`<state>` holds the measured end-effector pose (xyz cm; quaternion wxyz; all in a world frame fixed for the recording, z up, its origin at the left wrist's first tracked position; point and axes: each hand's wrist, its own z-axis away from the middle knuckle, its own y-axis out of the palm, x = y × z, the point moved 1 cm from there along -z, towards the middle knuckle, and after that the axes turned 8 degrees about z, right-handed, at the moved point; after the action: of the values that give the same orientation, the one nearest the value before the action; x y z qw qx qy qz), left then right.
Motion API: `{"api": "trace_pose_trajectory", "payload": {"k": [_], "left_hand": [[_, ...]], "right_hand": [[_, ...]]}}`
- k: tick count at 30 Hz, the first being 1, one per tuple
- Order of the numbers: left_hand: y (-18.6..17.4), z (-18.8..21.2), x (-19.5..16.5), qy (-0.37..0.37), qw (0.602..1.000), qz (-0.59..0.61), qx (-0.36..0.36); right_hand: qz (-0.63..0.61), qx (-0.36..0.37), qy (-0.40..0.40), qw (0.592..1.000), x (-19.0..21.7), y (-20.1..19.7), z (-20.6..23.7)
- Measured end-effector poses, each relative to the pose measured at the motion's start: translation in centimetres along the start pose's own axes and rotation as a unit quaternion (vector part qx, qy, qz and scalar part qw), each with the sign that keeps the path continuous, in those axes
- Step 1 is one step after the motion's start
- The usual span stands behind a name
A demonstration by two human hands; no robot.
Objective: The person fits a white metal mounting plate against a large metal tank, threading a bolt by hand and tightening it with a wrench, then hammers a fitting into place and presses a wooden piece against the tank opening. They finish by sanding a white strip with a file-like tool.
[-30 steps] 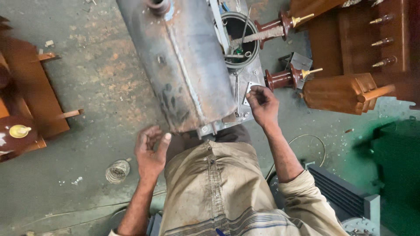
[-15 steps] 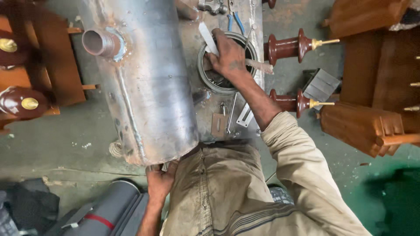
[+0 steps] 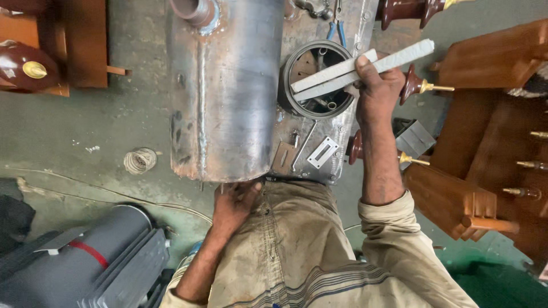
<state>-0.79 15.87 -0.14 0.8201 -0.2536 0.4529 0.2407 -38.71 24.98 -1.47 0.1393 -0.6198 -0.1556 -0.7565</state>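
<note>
My right hand (image 3: 378,86) grips two long whitish flat strips (image 3: 342,73) and holds them across the round open port (image 3: 285,91) of a grey steel tank lid. My left hand (image 3: 231,206) rests against the near end of the large steel cylinder (image 3: 225,85), close to my lap, with its fingers curled on the cylinder's lower edge. A small slotted metal plate (image 3: 323,152) and a thin rod (image 3: 302,145) lie on the lid just below the port.
Brown ceramic insulators (image 3: 412,85) with brass tips and wooden frames (image 3: 456,199) stand at the right. More wooden blocks (image 3: 68,45) and an insulator sit at the left. A coil of wire (image 3: 139,160) lies on the floor. A grey finned unit (image 3: 103,262) is at lower left. Blue-handled pliers (image 3: 337,28) lie above the port.
My right hand has lifted the two whitish strips out over the port and moved right. The view has shifted, and my left hand stays at the cylinder's near end.
</note>
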Motion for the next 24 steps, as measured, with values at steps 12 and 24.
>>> {"api": "trace_pose_trajectory", "payload": {"k": [12,24], "left_hand": [[11.4,-8.5,-8.6,0.156,0.970,0.184,0.020],[8.1,-6.8,-4.1,0.117,0.987,0.104,0.044]], "right_hand": [[0.119,0.062,-0.069,0.989,3.8,-2.5,3.9],[0.189,0.170,-0.329,0.910,6.9,-0.6,2.9]]}}
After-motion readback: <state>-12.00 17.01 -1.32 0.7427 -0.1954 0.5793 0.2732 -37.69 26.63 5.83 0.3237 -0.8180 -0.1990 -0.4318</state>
